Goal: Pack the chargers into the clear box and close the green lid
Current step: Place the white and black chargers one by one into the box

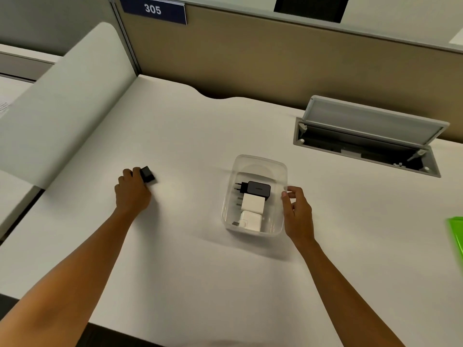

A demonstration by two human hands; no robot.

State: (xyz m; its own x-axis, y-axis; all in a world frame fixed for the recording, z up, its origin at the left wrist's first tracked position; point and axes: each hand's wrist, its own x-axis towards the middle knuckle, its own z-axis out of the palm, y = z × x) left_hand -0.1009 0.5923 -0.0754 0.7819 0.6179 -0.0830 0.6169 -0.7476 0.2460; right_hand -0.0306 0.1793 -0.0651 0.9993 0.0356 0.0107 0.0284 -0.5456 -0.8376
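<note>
We see the green lid [456,234] cut off by the right edge; the left hand [132,194] and its black charger [147,174] are motion-blurred.

The table [200,259] is bare and wide in the front and in the middle, so a hand can pass freely there. The clear box [255,166] stands open at the top; three chargers fill its near half, and the far half is free. The right hand [297,211] is just beside the right wall of the box and blocks this side. On the left, the left hand [132,191] and a small black charger [147,174] lie near the grey side panel [62,108]. Behind, on the right, the raised cable flap [370,121] stands up. The green lid [457,234] lies at the right edge.
</note>
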